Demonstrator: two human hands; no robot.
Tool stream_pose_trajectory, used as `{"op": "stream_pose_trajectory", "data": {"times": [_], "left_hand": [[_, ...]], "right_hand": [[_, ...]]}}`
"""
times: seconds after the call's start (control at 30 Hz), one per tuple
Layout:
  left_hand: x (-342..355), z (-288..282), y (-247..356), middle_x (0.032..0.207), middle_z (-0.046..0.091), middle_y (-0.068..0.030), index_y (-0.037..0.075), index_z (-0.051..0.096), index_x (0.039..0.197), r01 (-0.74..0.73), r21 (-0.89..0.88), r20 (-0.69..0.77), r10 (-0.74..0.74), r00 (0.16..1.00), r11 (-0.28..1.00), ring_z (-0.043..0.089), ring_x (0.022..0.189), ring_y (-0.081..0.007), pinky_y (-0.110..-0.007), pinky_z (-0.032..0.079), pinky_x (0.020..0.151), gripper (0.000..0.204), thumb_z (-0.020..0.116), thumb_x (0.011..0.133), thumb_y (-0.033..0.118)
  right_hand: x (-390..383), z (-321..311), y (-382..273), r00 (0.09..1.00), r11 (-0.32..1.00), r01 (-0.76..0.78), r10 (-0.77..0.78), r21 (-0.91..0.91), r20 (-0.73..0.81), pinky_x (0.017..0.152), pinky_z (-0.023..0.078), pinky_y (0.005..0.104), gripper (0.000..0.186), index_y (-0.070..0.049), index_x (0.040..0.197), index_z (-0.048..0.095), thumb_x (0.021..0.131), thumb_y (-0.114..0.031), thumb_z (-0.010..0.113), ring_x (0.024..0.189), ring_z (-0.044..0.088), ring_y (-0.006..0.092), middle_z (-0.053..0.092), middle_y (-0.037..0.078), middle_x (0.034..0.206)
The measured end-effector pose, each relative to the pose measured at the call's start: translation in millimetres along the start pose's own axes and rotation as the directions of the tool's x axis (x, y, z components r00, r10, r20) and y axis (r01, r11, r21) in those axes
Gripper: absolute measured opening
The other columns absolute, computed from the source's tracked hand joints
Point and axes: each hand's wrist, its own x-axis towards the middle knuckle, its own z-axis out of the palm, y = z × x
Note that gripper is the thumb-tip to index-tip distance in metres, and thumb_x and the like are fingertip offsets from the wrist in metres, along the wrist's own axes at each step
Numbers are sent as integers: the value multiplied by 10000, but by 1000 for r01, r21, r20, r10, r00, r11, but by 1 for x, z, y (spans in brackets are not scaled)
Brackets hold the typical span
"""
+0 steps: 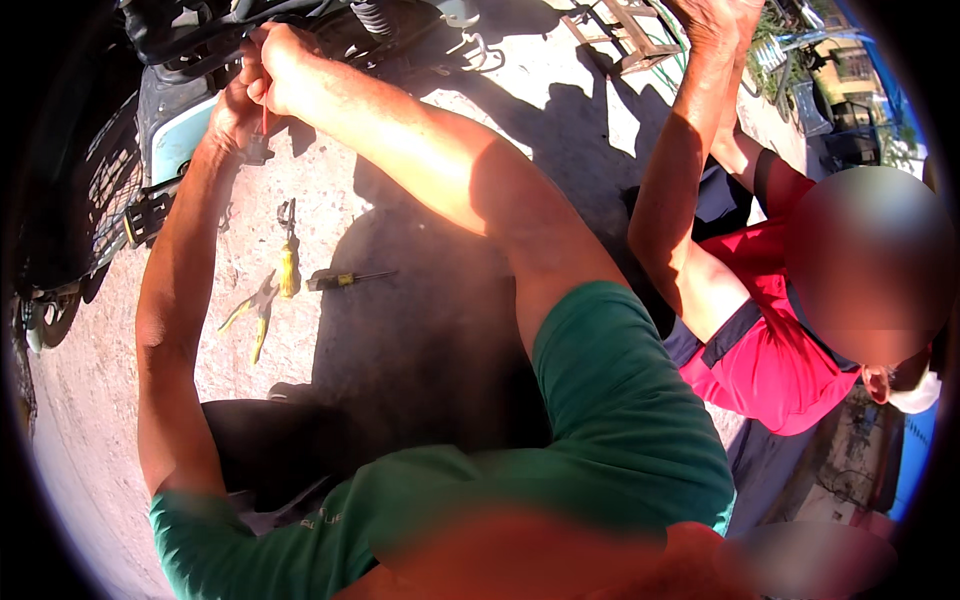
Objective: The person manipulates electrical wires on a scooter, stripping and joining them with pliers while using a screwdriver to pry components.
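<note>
The yellow-handled metal pliers [265,298] lay on the pale concrete floor [325,185] between the person's arms. Just beyond was the slim yellow-handled tool [289,268]; to its right, the yellow-and-black-handled screwdriver [345,281]. Farther ahead, the left hand [235,118] and right hand [283,70] were by the black-and-pale-blue machine [176,142], at left. A red-shirted co-worker [765,375] was at right.

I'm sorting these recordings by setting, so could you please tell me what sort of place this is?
Probably an open-air repair spot: pliers and a screwdriver lie on sunlit ground near a machine, possibly a motorbike, with a pale blue panel.
</note>
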Motion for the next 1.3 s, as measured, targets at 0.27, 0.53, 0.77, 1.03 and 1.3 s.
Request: {"op": "stream_pose_trajectory", "data": {"times": [0.27, 0.53, 0.77, 1.03, 1.3], "left_hand": [[-37, 105, 2, 676, 444, 49, 142, 453, 708, -45, 47, -79, 48, 996, 998, 423, 639, -93, -260, 389, 638, 276, 445, 984, 145], [-19, 65, -4, 713, 579, 52, 115, 597, 751, -57, -138, 16, 60, 998, 989, 508, 602, -84, -255, 434, 621, 193, 605, 939, 158], [-29, 87, 3, 728, 492, -26, 47, 524, 767, -86, -72, -63, 82, 995, 994, 468, 674, -132, -264, 422, 673, 207, 474, 963, 90], [-32, 81, 6, 774, 506, -53, 25, 540, 844, -97, -19, -108, 95, 990, 995, 477, 686, -165, -327, 419, 605, 158, 446, 965, 61], [-36, 82, 5, 871, 591, -101, 4, 571, 1024, -142, 92, -176, 156, 972, 986, 592, 720, -202, -348, 496, 594, 136, 484, 961, 87]], "right_hand": [[6, -26, -14, 994, 979, 101, -106, -176, -17, 459, 358, 270, 211, -38, 921, 612, 1005, -206, 515, 519, 486, 134, 546, 29, 672], [-12, -10, -16, 999, 981, -23, 32, -195, 40, 483, 325, 246, 211, -55, 929, 591, 1013, -237, 526, 535, 451, 96, 495, -12, 665], [-10, -16, -18, 1000, 973, 20, -20, -230, 3, 487, 322, 243, 178, -67, 919, 594, 1008, -206, 529, 541, 446, 83, 498, -16, 677], [-22, -18, -3, 987, 947, 156, -158, -281, 17, 482, 381, 225, 160, -78, 887, 585, 1000, -186, 551, 551, 484, 83, 524, -17, 672], [-29, -23, 17, 861, 689, 471, -494, -551, 119, 456, 383, 202, 206, -11, 1017, 663, 966, -199, 596, 540, 479, 50, 592, -3, 739]]}}
